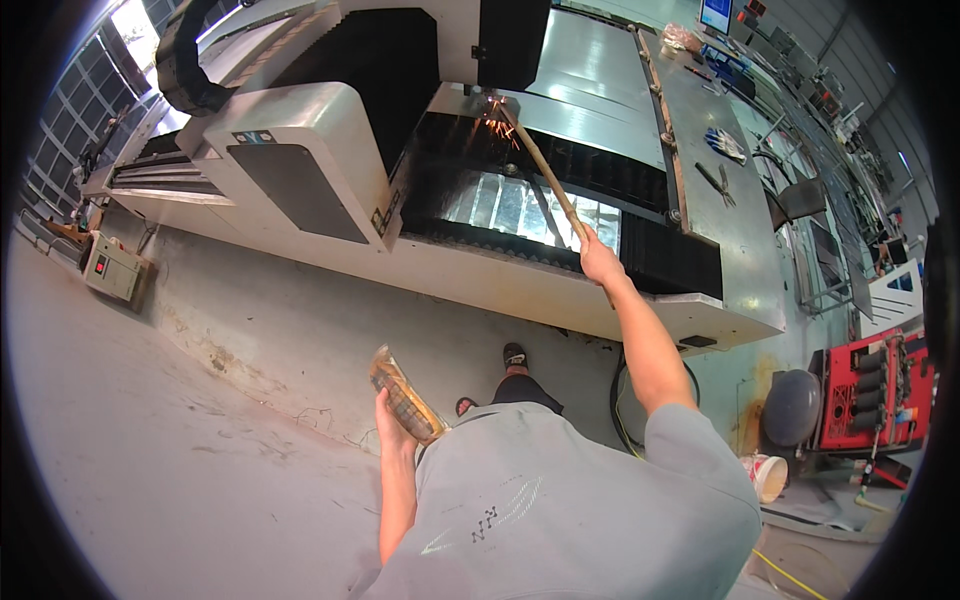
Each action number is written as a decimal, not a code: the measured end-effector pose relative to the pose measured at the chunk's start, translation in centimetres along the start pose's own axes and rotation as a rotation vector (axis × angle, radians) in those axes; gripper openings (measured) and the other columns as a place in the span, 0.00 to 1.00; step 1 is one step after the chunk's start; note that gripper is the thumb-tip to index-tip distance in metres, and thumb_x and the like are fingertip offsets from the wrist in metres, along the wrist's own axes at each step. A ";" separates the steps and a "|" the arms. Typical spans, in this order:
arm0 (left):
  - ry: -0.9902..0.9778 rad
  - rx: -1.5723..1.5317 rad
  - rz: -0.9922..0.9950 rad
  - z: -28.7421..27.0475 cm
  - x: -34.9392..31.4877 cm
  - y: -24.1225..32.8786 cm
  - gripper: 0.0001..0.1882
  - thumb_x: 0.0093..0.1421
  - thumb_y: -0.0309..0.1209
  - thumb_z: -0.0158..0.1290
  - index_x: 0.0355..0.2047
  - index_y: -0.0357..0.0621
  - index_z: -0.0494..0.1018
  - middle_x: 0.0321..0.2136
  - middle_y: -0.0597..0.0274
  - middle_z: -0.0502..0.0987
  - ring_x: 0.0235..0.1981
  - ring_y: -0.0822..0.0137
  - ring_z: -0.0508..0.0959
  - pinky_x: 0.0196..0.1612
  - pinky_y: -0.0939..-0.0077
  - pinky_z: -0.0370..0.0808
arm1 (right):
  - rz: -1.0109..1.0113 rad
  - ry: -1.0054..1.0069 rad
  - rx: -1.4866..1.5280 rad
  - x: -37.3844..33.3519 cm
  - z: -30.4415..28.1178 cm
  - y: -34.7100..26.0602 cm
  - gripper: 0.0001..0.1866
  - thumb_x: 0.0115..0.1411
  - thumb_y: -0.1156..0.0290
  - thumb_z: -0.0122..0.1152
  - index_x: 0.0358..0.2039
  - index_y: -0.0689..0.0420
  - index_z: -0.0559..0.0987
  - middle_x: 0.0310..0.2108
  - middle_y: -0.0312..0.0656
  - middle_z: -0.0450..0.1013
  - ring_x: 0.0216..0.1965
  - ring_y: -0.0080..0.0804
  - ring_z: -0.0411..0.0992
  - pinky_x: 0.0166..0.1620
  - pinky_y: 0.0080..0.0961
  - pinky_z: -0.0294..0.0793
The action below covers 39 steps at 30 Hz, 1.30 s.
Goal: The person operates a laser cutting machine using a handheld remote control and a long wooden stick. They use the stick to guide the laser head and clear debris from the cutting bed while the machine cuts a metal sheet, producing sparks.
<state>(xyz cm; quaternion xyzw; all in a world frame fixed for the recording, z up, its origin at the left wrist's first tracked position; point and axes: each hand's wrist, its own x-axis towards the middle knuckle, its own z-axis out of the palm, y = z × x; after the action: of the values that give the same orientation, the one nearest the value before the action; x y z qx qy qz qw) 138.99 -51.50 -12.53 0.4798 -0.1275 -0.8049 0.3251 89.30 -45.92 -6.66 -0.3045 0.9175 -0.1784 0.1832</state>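
Observation:
My right hand [601, 260] is closed around the near end of a long wooden stick [546, 168], arm stretched out over the bed of a large cutting machine [470, 270]. The stick's far end reaches to orange sparks [498, 125] beneath the machine's dark head [512, 45]. Whether its tip touches the metal sheet [590, 75] is hidden by the glare. Down at my left side, my left hand [393, 425] grips a clear plastic packet [407, 400] with brown, segmented contents that I cannot name.
On the machine's right ledge lie pliers [716, 184] and a work glove [726, 145]. A red machine with a dark tank [792, 408] stands at right, near a white bucket [766, 478]. A control box [115, 268] is at far left. Cables [622, 405] lie by my feet.

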 end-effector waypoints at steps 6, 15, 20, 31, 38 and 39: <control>-0.006 -0.021 -0.001 0.3 0.5 -0.5 0.24 0.68 0.51 0.46 0.56 0.51 0.71 0.47 0.65 0.76 0.50 0.63 0.75 0.55 0.60 0.73 | -0.038 0.036 -0.065 1.3 0.6 0.0 0.27 0.74 0.55 0.34 0.72 0.37 0.53 0.48 0.65 0.76 0.50 0.67 0.75 0.56 0.57 0.72; 0.013 -0.035 0.011 0.2 0.9 -0.8 0.24 0.69 0.50 0.44 0.57 0.50 0.71 0.49 0.63 0.76 0.51 0.62 0.75 0.55 0.59 0.73 | -0.017 0.014 -0.060 2.2 0.9 0.1 0.28 0.75 0.55 0.35 0.73 0.40 0.53 0.49 0.66 0.76 0.52 0.68 0.74 0.58 0.57 0.70; 0.013 -0.032 0.006 1.0 1.0 -1.1 0.24 0.69 0.50 0.44 0.58 0.50 0.70 0.51 0.62 0.75 0.53 0.61 0.74 0.56 0.58 0.73 | -0.041 0.045 -0.092 2.2 1.0 0.5 0.28 0.74 0.55 0.35 0.73 0.42 0.52 0.46 0.67 0.77 0.49 0.68 0.75 0.55 0.58 0.72; -0.023 0.069 -0.018 3.9 3.4 -0.8 0.29 0.66 0.55 0.45 0.59 0.51 0.68 0.49 0.61 0.71 0.51 0.59 0.72 0.53 0.55 0.71 | -0.077 -0.009 0.000 0.6 -0.1 0.3 0.31 0.67 0.70 0.41 0.72 0.49 0.57 0.41 0.68 0.77 0.45 0.67 0.77 0.51 0.58 0.75; -0.159 0.095 0.025 9.0 6.6 -0.4 0.30 0.68 0.53 0.42 0.62 0.48 0.66 0.58 0.60 0.69 0.60 0.58 0.69 0.60 0.56 0.68 | -0.038 -0.006 0.113 0.2 -1.3 1.1 0.29 0.73 0.57 0.39 0.73 0.46 0.55 0.33 0.65 0.79 0.38 0.68 0.77 0.45 0.60 0.75; -0.163 0.122 0.012 10.2 7.3 -0.3 0.29 0.69 0.52 0.42 0.62 0.48 0.66 0.57 0.60 0.70 0.59 0.58 0.70 0.59 0.56 0.69 | -0.046 -0.002 0.125 0.3 -1.4 1.2 0.29 0.73 0.58 0.39 0.73 0.46 0.55 0.32 0.65 0.78 0.37 0.68 0.77 0.44 0.61 0.75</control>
<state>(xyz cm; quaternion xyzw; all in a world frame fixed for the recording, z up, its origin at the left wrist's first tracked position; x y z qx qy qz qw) 127.75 -57.02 -12.55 0.4311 -0.2053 -0.8299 0.2886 87.87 -44.84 -6.04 -0.3136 0.8971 -0.2394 0.1986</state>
